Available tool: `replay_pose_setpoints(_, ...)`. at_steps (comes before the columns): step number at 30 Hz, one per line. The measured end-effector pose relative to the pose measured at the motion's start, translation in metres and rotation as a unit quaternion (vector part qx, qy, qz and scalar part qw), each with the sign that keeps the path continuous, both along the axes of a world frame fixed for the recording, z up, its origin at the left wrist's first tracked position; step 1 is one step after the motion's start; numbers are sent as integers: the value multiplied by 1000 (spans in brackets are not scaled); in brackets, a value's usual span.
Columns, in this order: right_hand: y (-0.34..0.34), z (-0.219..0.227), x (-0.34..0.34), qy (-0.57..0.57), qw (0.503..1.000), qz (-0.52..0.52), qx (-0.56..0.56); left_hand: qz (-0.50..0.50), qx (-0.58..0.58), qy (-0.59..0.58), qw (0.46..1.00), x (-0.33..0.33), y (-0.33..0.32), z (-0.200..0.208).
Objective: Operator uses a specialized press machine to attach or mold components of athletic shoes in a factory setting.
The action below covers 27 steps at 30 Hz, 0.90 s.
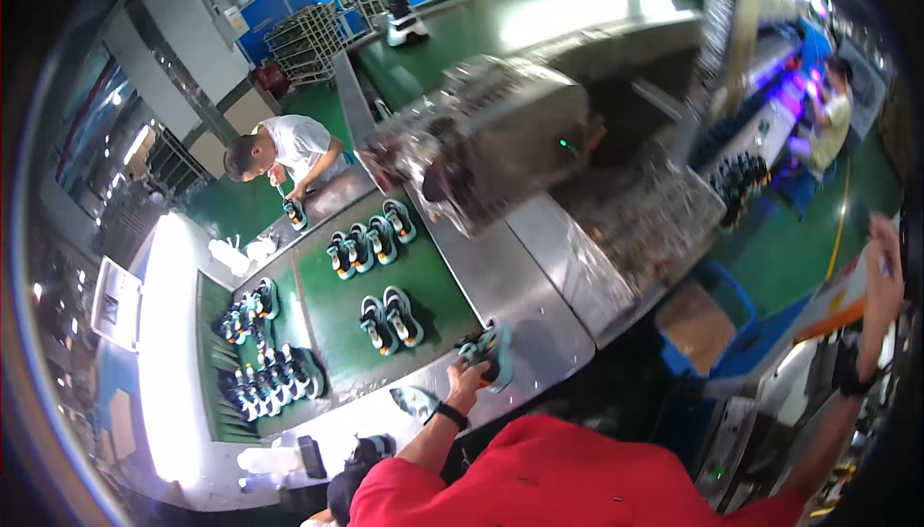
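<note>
My left hand (466, 382) grips a dark and teal sneaker (497, 358) with a pale sole, at the near corner of the metal table edge. My right hand (883, 272) is raised at the far right, beside a white and orange panel (834, 308). Its fingers look stretched out, with nothing seen in them. A pair of similar sneakers (389, 321) rests on the green belt left of my left hand. Beyond it stands a row of several more sneakers (371, 240). A loose light sole-shaped piece (414, 402) lies near my left wrist.
More sneakers (274, 385) crowd the belt's left side by a bright lamp (168, 363). Across the table, a co-worker (294, 150) handles a shoe (295, 213). A plastic-wrapped machine (510, 142) stands ahead. A blue bin (733, 359) with cardboard is at right; another person (830, 123) sits beyond.
</note>
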State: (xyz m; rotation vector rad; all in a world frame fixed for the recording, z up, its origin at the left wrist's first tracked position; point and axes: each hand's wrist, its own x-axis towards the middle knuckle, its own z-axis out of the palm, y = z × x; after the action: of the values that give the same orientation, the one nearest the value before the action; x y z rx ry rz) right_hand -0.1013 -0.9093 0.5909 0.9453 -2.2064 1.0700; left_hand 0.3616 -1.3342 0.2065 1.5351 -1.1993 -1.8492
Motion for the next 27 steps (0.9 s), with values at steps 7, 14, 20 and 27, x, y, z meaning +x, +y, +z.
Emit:
replay_pose_setpoints(7,-522,126,40,481,814,217,243,88,-330,-289,894,45,-150,-107)
replay_pose_setpoints(14,-855,93,27,660,649,241,293,144,-288,-317,892,8,-192,-141)
replay_pose_setpoints(20,-919,82,53,612,635,259,394,149,-264,-308,902,10,-198,-141)
replay_pose_setpoints(27,-751,115,18,400,840,184,318,68,-284,-277,915,12,-199,-125)
